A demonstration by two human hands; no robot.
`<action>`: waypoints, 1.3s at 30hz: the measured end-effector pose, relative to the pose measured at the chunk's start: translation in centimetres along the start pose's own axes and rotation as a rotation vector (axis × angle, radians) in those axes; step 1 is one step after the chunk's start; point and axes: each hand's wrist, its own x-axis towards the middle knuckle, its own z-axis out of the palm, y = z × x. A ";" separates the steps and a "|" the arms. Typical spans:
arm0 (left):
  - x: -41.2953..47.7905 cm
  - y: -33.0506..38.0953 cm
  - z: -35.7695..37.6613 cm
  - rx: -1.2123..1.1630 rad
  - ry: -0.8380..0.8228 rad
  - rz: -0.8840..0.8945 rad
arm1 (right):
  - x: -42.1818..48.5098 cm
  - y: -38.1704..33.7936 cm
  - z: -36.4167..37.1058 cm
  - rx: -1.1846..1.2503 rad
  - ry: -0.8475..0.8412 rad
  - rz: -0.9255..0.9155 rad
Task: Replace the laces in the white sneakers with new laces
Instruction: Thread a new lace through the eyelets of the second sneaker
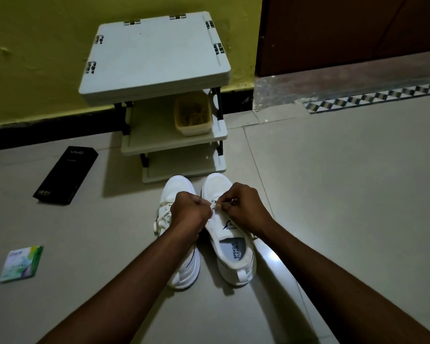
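Note:
Two white sneakers stand side by side on the floor, toes pointing away from me. The left sneaker [178,192] still carries a loosely threaded off-white lace [162,216]. The right sneaker [231,247] shows its open tongue and printed insole. My left hand [190,212] and my right hand [245,207] meet over the right sneaker's eyelets. Each hand pinches the white lace [214,204] between curled fingers. The lace ends are mostly hidden inside the fingers.
A small grey plastic shelf rack [157,60] stands against the yellow wall just beyond the shoes, with a beige tub [193,115] on its middle shelf. A black box [66,175] and a small green packet [21,264] lie on the tiled floor at left.

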 end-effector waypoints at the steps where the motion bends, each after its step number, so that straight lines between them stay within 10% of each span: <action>1: 0.0 0.0 0.0 -0.003 -0.010 0.004 | -0.1 -0.1 0.0 0.011 0.000 -0.017; 18: -0.1 -0.3 -0.3 0.053 -0.091 0.119 | -0.4 -1.6 1.1 -0.586 -0.114 -0.163; 39: -0.6 -1.0 0.8 0.338 0.018 0.413 | -1.6 0.1 1.8 -0.076 0.198 -0.004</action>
